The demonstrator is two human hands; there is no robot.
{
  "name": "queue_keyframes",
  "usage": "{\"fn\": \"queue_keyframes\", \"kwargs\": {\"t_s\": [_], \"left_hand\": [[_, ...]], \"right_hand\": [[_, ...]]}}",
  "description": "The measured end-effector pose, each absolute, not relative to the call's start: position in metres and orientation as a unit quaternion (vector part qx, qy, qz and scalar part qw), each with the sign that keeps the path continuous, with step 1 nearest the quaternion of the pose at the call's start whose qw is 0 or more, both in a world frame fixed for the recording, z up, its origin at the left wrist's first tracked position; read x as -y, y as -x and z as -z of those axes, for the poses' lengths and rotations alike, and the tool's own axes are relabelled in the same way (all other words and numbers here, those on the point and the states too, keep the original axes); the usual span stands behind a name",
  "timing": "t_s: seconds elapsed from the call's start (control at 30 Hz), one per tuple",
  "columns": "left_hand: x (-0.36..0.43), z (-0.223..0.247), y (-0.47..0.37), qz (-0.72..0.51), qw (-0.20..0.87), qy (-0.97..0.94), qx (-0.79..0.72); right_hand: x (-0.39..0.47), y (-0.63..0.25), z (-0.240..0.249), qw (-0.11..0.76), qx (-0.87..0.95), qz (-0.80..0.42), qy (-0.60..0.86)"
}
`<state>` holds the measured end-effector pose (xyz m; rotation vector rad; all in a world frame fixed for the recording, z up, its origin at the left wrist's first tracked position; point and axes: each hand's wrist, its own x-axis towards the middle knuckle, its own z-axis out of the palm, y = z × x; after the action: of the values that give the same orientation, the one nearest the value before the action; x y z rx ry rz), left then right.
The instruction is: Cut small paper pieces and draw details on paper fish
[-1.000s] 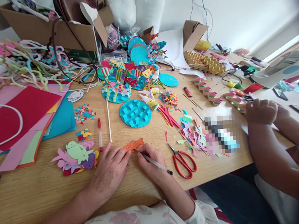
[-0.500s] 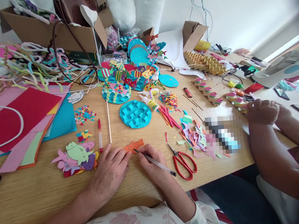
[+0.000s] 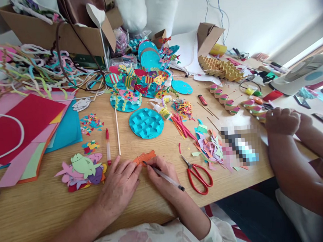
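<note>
An orange paper fish [image 3: 144, 157] lies flat on the table between my hands, with dark lines drawn on it. The fingertips of my left hand [image 3: 123, 180] rest on its left end, the fingers stretched out and lying flat. My right hand [image 3: 163, 172] pinches a black-tipped pen [image 3: 168, 178] with a clear barrel, and its tip touches the lower edge of the fish. To the left of my left hand is a pile of cut paper fish [image 3: 84, 168], a green one on top. Scissors [image 3: 200, 177] with red handles lie beside my right hand.
A red marker [image 3: 108, 147] and a wooden stick [image 3: 117, 133] lie beyond my left hand. A blue woven paper disc [image 3: 146, 122] sits ahead. Paper scraps [image 3: 211, 147] are heaped to the right, near a co-worker's clasped hands [image 3: 283, 121]. Coloured sheets [image 3: 26, 126] cover the left side.
The pen has shifted slightly left along the fish with my right hand. My left hand stays in place on the fish.
</note>
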<state>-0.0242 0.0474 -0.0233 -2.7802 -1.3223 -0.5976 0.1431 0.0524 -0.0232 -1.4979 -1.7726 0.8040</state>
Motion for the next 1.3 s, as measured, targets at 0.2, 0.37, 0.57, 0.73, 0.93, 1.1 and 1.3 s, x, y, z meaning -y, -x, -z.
{"fn": "queue_keyframes", "kwargs": {"t_s": [0.2,0.37,0.57,0.73,0.93,1.1,1.3], "left_hand": [[-0.0473,0.0235,0.0245,0.19,0.003,0.886,0.423],[-0.0472,0.0235,0.0246,0.189,0.006,0.886,0.424],[-0.0477,0.0233,0.0247,0.194,0.006,0.888,0.416],[-0.0476,0.025,0.0246,0.19,0.002,0.887,0.42],[-0.0478,0.025,0.025,0.193,0.004,0.887,0.42],[-0.0479,0.0245,0.0248,0.192,0.002,0.886,0.422],[-0.0475,0.0238,0.0242,0.189,-0.004,0.885,0.426]], "right_hand": [[-0.0522,-0.1426,0.0251,0.345,0.681,-0.285,0.58],[-0.0512,-0.1434,0.0245,0.345,0.685,-0.264,0.584],[-0.051,-0.1437,0.0237,0.352,0.686,-0.267,0.578],[-0.0522,-0.1441,0.0209,0.364,0.667,-0.281,0.586],[-0.0538,-0.1411,0.0223,0.371,0.666,-0.29,0.578],[-0.0544,-0.1402,0.0246,0.357,0.676,-0.291,0.575],[-0.0543,-0.1404,0.024,0.34,0.679,-0.297,0.58]]}}
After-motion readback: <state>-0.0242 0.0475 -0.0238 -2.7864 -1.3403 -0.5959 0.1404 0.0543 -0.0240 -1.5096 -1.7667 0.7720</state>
